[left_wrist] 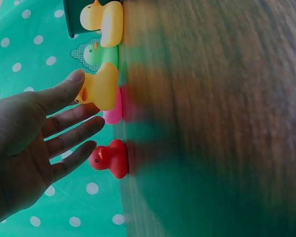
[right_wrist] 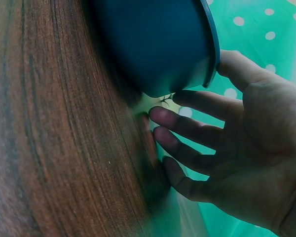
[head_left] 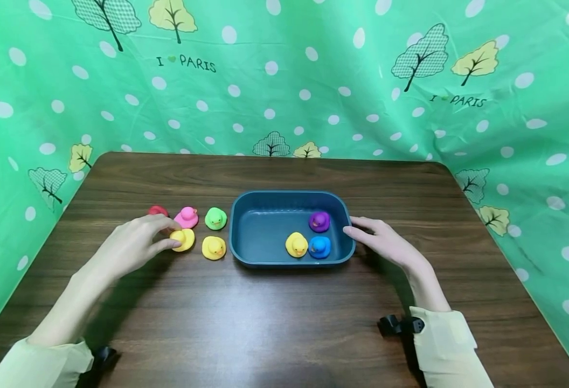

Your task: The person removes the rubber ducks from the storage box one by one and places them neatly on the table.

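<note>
Left hand: thumb and index finger pinch a yellow duck, other fingers spread; duck is left of the blue tray, near the pink duck. Right hand: fingers loosely extended, thumb touching the tray's right rim, nothing gripped. Step, as judged: pick-up. Next move likely calls for a firm pinch and lifting clear of neighbours.
</note>
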`<state>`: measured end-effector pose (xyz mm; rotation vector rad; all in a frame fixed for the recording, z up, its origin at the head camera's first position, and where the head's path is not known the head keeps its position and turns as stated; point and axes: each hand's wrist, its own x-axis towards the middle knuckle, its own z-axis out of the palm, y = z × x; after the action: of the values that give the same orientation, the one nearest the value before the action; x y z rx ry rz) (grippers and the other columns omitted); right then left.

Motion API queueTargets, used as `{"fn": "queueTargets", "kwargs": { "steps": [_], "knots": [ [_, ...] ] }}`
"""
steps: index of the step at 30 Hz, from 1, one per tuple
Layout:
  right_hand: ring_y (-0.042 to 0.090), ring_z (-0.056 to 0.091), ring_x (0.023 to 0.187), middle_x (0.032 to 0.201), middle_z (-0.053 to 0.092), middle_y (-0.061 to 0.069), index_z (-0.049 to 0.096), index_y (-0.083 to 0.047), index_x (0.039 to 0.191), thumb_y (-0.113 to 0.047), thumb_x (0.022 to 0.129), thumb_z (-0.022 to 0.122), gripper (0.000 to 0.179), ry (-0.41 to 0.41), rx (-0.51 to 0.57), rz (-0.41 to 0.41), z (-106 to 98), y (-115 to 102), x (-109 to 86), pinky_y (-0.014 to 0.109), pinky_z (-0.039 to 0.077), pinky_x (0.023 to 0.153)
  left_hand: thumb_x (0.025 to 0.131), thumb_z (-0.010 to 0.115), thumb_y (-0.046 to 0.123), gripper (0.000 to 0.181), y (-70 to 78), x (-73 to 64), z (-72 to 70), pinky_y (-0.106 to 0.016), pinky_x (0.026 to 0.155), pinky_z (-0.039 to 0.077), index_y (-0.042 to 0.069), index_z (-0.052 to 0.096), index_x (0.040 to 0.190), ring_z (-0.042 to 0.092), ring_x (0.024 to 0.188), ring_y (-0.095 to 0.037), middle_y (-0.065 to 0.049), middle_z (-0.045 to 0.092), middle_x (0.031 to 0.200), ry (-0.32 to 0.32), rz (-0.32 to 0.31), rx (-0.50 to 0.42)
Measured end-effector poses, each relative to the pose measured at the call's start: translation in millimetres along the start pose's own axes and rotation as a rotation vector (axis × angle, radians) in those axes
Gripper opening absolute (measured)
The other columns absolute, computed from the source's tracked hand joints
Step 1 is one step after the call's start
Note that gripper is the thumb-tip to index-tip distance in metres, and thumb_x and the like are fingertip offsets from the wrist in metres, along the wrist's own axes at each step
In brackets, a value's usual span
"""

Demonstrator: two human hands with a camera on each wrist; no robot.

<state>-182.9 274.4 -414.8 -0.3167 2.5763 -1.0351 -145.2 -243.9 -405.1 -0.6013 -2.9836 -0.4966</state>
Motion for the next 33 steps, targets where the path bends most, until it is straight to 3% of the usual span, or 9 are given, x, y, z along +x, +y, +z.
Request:
{"fn": "queueTargets", "kwargs": {
  "steps": [22, 33],
  "knots": [
    [0.04, 0.043, 0.149, 0.155, 0.053, 0.016, 0.05, -0.014, 0.153, -0.05, 0.104, 0.055, 0.06, -0.005, 0.022, -0.01, 0, -1, -1.9, 0.067, 0.033, 0.119, 0.088, 0.082, 0.032, 0.035, 1.0, 0.2, 1.6, -0.061, 0.085, 0.054, 0.015, 0.074, 0.116, 0.072, 0.107, -0.031, -0.009, 0.076, 0.114, -0.045, -0.049, -0.021],
    [0.041, 0.043, 0.149, 0.155, 0.053, 0.016, 0.05, -0.015, 0.153, -0.051, 0.104, 0.054, 0.061, -0.006, 0.016, -0.001, 0, -1, -1.7, 0.068, 0.033, 0.119, 0.091, 0.079, 0.031, 0.032, 11.6, 6.3, -1.5, -0.059, 0.089, 0.055, 0.018, 0.074, 0.12, 0.069, 0.11, -0.028, -0.006, 0.074, 0.118, 0.044, -0.012, -0.046]
  ]
}}
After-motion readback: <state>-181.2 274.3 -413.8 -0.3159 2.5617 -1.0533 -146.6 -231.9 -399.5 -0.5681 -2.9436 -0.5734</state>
